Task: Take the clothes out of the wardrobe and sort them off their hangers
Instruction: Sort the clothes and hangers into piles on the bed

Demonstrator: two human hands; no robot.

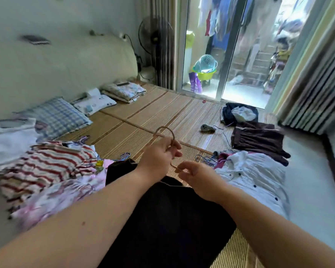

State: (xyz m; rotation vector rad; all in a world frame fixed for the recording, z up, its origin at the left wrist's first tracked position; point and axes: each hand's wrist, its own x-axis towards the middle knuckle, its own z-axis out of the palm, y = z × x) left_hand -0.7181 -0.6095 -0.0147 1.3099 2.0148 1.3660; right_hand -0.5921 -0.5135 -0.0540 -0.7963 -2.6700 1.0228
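Note:
A thin wire hanger [165, 130] is held up over the bed mat, its hook curving above my left hand [159, 155], which grips the hanger's neck. My right hand [193, 175] pinches the hanger's wire arm just below. A black garment [168, 215] hangs from the hanger and lies spread under my forearms. Left of it are a red-and-white striped top [46, 163] and pink clothes [54, 198]. To the right lies a white buttoned shirt [253, 175], with loose wire hangers [207, 159] beside it.
A woven bed mat [139, 117] covers the bed. A dark brown garment [259, 140], a dark pile [240, 113] and a game controller [207, 128] lie at right. Pillows [60, 117] and folded bedding [124, 91] line the headboard. Glass balcony doors [230, 55] and a fan [155, 35] stand beyond.

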